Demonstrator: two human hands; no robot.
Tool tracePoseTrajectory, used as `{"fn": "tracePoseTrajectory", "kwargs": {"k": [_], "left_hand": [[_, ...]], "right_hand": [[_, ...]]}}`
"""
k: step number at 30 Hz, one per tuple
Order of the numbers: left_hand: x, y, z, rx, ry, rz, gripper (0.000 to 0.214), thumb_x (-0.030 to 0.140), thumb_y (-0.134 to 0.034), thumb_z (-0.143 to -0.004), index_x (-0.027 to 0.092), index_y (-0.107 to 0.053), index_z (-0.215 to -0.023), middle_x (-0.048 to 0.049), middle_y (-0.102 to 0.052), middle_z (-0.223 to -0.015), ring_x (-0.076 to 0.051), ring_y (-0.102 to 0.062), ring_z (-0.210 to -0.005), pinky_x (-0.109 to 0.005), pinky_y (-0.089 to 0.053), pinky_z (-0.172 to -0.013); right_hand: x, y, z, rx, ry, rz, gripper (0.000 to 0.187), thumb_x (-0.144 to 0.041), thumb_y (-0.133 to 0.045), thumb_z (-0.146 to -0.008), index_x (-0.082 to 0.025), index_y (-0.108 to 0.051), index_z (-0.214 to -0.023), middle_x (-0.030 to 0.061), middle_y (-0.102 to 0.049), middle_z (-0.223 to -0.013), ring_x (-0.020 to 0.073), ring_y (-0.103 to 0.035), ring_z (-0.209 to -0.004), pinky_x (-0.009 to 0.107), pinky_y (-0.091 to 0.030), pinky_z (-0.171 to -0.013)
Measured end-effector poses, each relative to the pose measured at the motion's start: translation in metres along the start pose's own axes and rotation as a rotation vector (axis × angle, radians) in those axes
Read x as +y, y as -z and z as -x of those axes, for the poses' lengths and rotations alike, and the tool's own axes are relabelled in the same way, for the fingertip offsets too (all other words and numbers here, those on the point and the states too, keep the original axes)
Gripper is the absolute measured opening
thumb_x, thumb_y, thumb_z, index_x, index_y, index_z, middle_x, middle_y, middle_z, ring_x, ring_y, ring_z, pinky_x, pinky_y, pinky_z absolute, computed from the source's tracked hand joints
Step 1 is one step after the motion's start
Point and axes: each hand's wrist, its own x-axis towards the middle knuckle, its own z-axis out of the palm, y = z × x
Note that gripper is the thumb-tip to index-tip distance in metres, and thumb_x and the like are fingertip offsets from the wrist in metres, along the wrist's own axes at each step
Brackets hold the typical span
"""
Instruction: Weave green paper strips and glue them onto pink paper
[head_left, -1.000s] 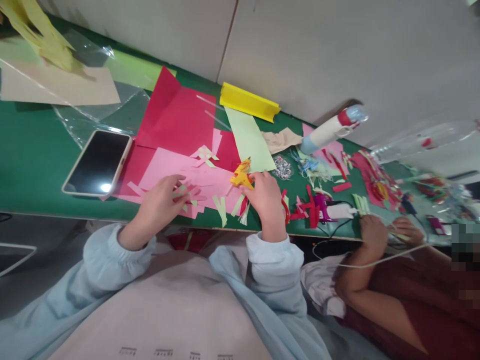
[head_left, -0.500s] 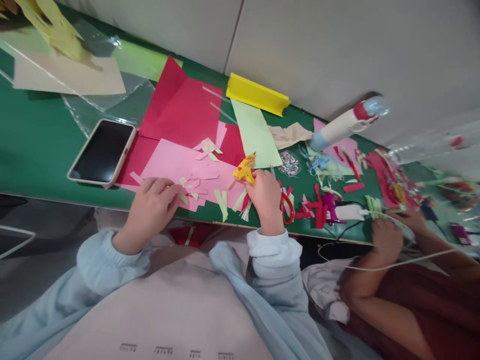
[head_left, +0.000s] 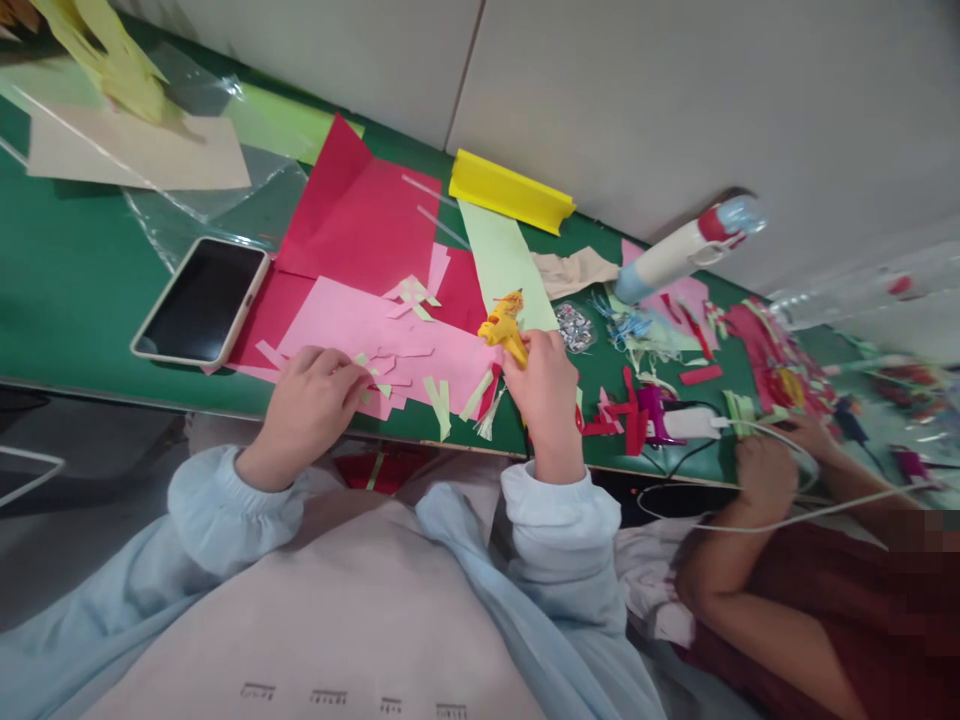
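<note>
Yellow gun-shaped tool (head_left: 505, 328) was grasped by the right hand (head_left: 545, 388), its fingers wrapped about the handle and its nozzle pointing up and away from the wearer. Position of tool: above the right end of a pink sheet (head_left: 321, 322), close to the lower end of a pale green sheet (head_left: 501, 250). Left hand (head_left: 309, 402) was at the near side of the pink sheet, fingers drawn together at the left edge of a lattice of pink and pale green strips (head_left: 384, 366); contact appeared likely, but a firm pinch could not be told. A second lattice (head_left: 412, 291) lay farther back, partly over the pink sheet. Between the hands, near the counter edge, were loose pale green strips (head_left: 437, 406) and a whitish tassel (head_left: 489, 418). Behind the pink sheet, red card (head_left: 367, 215) was spread on the green counter (head_left: 82, 262); a phone (head_left: 201, 303) with a dark screen lay to its left. A yellow folded piece (head_left: 512, 190) stood near the wall, and a white and blue bottle (head_left: 675, 260) lay tilted farther right. At far right, a co-worker's hand (head_left: 766, 468) was beside a white cable (head_left: 799, 445).
</note>
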Motion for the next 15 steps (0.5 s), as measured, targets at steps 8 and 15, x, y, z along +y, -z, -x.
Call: {"fn": "tracePoseTrajectory", "kwargs": {"k": [8,15], "left_hand": [[0.002,0.007,-0.004,-0.058,-0.127,-0.12,0.022,0.024,-0.05,-0.092,0.018,-0.071,-0.093,-0.0096,-0.069,-0.092,-0.028,-0.059,-0.092,-0.042,-0.044,-0.08],[-0.001,0.007,-0.007,0.026,-0.186,-0.197,0.022,0.027,-0.049,-0.093,0.016,-0.067,-0.088,-0.0093,-0.068,-0.087,-0.026,-0.062,-0.081,-0.039,-0.045,-0.073]], "right_hand": [[0.002,0.027,0.016,0.09,-0.063,-0.286,0.019,-0.032,-0.06,-0.083,-0.018,-0.061,-0.097,0.0085,-0.061,-0.096,0.0228,-0.061,-0.086,0.036,-0.05,-0.074],[0.009,0.032,0.031,-0.041,-0.174,-0.693,0.033,-0.042,-0.064,-0.08,-0.018,-0.06,-0.102,0.0077,-0.065,-0.094,0.0198,-0.063,-0.081,0.035,-0.054,-0.073]]}}
